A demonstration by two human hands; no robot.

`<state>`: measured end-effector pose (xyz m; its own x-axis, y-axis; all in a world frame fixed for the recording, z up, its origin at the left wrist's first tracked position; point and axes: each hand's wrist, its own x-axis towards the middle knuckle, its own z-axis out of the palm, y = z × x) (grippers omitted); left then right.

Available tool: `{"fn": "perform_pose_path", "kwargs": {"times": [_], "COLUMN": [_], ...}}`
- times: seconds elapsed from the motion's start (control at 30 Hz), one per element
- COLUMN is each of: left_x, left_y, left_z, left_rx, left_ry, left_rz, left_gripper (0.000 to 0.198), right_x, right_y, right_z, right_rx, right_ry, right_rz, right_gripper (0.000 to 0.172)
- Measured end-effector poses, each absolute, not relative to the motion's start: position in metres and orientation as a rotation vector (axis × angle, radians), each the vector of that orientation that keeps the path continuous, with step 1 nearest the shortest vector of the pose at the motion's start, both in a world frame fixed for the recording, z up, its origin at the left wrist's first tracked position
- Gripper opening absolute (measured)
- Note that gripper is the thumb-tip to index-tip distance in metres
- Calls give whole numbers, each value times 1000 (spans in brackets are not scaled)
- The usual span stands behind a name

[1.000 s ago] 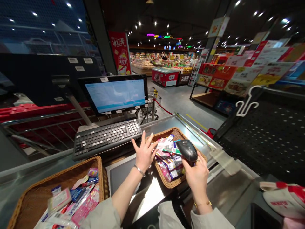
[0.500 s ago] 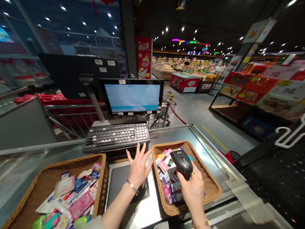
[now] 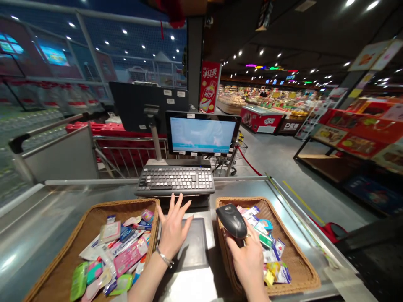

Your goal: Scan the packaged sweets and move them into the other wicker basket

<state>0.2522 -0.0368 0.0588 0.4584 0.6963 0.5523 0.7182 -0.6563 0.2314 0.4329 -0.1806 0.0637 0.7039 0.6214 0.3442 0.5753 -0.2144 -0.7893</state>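
My left hand (image 3: 174,233) is spread and holds nothing, over the counter beside the left wicker basket's (image 3: 82,222) right rim. A grey pad (image 3: 197,247) lies just right of it. In my right hand (image 3: 247,256) is a black handheld scanner (image 3: 232,220), its head pointing up and left over the near-left rim of the right wicker basket (image 3: 300,260). Small packets (image 3: 266,240) lie in that basket, partly hidden by my right hand. The left basket holds several small packages, among them a pink packet (image 3: 129,256) and a green one (image 3: 78,282).
A black keyboard (image 3: 176,179) stands beyond my left hand, with a lit monitor (image 3: 203,135) behind it. A second screen (image 3: 135,105) shows its back at the left. The metal counter's (image 3: 52,235) far edge borders a shopping cart (image 3: 130,157). Red boxes (image 3: 362,134) stand at the right.
The view has swung left. My left hand has moved left, towards the left basket. My right hand and the scanner have moved left relative to the right basket, uncovering more packets.
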Motion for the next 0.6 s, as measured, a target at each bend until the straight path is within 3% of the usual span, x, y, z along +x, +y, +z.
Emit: {"fn": "perform_pose_path", "kwargs": {"times": [0.1, 0.43, 0.6], "left_x": [217, 89, 41], "left_y": [-33, -11, 8], "left_z": [52, 21, 5], "left_rx": [-2617, -2458, -2445], "left_ry": [-1383, -1696, -1795], "left_rz": [-935, -801, -660], "left_gripper": [41, 44, 49], "right_x": [416, 340, 305], "right_y": [-170, -122, -95], "right_z": [63, 50, 39], "right_rx": [-1861, -1824, -1868], "right_ry": [-974, -1312, -1410], "right_rz": [45, -38, 79], "right_gripper": [49, 29, 27]}}
